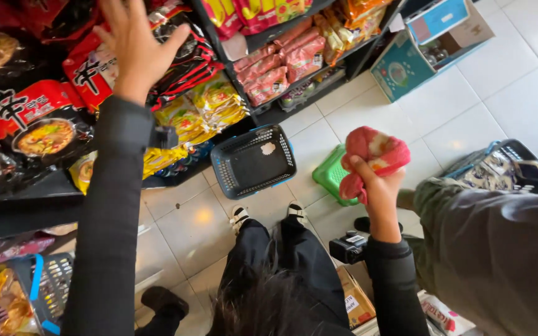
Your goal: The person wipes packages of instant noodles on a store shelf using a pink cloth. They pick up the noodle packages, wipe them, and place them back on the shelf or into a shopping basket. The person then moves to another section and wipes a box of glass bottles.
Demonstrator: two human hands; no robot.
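Left hand (133, 46) was spread wide against the red noodle packs (94, 71) at the shelf's front edge — one careless nudge could've tipped them off. Right hand (375, 186) gripped a red cloth (373, 152) above the floor basket (253, 160) — looked droppable.

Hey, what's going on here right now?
A person stands at a store shelf of packaged noodles. The left hand reaches up against the red and black noodle packets on the shelf, fingers spread. The right hand grips a crumpled red snack packet above an empty dark plastic shopping basket on the white tiled floor.
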